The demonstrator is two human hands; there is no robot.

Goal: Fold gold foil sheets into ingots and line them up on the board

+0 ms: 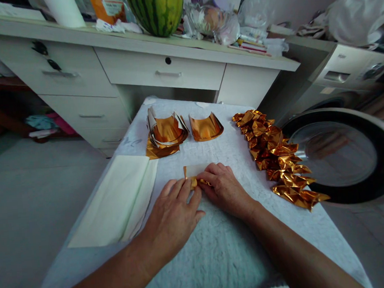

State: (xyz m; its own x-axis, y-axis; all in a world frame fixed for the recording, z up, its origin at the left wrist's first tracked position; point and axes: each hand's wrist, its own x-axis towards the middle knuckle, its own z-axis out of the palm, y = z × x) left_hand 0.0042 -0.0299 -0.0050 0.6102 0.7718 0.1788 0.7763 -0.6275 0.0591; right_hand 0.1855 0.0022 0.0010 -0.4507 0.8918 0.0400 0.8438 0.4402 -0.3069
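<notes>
Both forearms reach in from the near edge of the bench (216, 258) and converge on the sheet (194, 183), a small piece, part copper foil and part pale. The left hand (173, 211) lies palm down, its fingers slightly spread and its fingertips on the near left part of the sheet, the thumb held apart and off it. The right hand (226, 187), also palm down, has its fingers bent and drawn narrow, pinching the foil at the right of the sheet. Thus the sheet lies between the two hands, at their fingertips, its pale part showing beyond them. Left of the sheet lies the white paper (112, 200); beyond it sit a larger foil stack (166, 130) and, to that stack's right, a smaller foil stack (205, 127). Right of the sheet runs a row of folded foil (271, 145).
</notes>
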